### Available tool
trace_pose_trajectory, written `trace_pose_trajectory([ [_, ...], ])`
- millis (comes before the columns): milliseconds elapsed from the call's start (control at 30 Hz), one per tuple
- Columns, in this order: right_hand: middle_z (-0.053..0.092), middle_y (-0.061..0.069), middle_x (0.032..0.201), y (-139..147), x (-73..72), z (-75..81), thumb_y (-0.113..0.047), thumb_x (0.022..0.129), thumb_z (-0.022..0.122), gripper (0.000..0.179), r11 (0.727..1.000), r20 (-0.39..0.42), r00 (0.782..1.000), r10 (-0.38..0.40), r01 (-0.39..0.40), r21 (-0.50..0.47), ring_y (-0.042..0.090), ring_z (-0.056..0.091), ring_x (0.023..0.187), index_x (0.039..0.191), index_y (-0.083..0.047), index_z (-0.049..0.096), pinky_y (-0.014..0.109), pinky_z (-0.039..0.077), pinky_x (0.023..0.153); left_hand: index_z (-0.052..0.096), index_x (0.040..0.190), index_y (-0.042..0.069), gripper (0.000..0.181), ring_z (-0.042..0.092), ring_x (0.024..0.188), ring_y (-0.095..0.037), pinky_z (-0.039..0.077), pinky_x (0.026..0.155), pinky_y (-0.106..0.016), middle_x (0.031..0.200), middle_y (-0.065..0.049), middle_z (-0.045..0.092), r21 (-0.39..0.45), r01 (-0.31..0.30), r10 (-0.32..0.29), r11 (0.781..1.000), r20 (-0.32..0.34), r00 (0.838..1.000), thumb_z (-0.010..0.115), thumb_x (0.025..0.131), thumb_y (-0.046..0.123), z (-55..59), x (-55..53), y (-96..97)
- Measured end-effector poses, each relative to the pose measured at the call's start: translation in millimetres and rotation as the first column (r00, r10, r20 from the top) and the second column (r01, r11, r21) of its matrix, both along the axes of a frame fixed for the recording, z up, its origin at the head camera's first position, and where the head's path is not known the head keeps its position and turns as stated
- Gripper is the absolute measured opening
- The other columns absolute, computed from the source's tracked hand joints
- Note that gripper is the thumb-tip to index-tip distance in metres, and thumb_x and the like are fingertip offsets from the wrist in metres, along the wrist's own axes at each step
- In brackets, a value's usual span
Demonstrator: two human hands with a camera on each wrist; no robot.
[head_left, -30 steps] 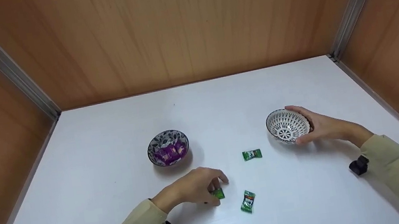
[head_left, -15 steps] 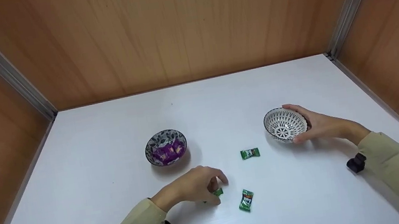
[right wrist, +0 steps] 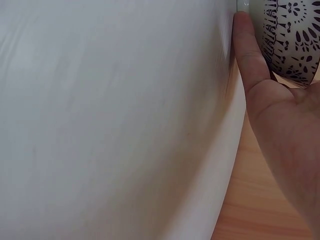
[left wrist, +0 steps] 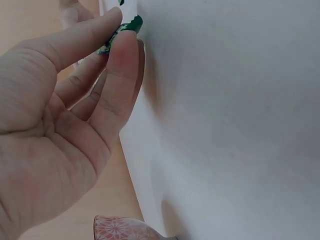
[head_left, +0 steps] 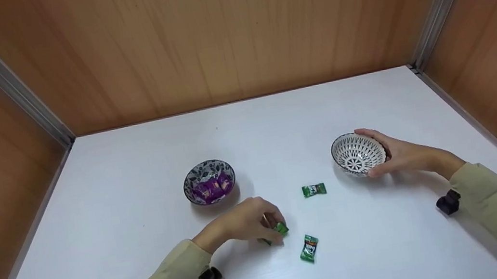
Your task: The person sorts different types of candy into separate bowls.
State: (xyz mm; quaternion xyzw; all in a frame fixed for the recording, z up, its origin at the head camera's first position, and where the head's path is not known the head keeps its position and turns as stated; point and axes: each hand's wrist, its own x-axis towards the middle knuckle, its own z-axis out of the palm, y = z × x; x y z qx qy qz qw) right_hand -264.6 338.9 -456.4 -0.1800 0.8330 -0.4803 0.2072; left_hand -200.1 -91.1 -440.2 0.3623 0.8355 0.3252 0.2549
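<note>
My left hand [head_left: 253, 221] pinches a green-wrapped candy [left wrist: 122, 32] between thumb and fingertips, close over the white table. In the head view part of that wrapper shows past the fingers. My right hand [head_left: 401, 157] grips the side of a white bowl [head_left: 355, 153] with a dark leaf-like pattern inside; nothing lies in it. The right wrist view catches the patterned outside of this bowl [right wrist: 292, 37] against the thumb. Two more green candies lie between the hands: one candy [head_left: 314, 190] farther back, another candy [head_left: 309, 248] nearer the front.
Behind my left hand stands a dark floral bowl [head_left: 206, 168] holding several purple-wrapped candies [head_left: 212, 189]. Its reddish outside [left wrist: 120, 229] shows low in the left wrist view. Wooden panels [head_left: 234, 34] wall the white table [head_left: 114, 187] at the back and both sides.
My left hand has closed on the green candy and moved it slightly up and to the right. The right hand stays at the white bowl, and both bowls keep their places.
</note>
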Motion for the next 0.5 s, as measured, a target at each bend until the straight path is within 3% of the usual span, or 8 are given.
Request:
trace_pose_trajectory([
  [267,0.027,0.011,0.158,4.0,1.9,0.2,-0.021,0.084,0.084,0.105,1.0,-0.012,1.0,-0.011,0.011,0.022,0.034,0.034,0.138,0.163,-0.029,0.014,0.05,0.029,0.11,0.077,0.109,0.009,0.023,0.068,0.084,-0.009,0.057,0.073,-0.024,0.092,0.004,0.072,0.069,-0.001,-0.004,0.998,0.079,0.997,0.08,0.086,0.005,4.5,-12.7,17.2],
  [500,0.029,0.009,0.158,1.4,0.5,-1.2,-0.022,0.084,0.083,0.104,1.0,-0.012,1.0,-0.01,0.01,0.014,0.033,0.034,0.137,0.162,-0.032,0.015,0.051,0.028,0.11,0.075,0.113,0.003,0.024,0.068,0.084,-0.01,0.06,0.071,-0.026,0.094,0.0,0.072,0.129,-0.012,-0.006,0.992,0.139,0.99,0.072,0.09,-0.003,3.3,-26.6,45.4],
])
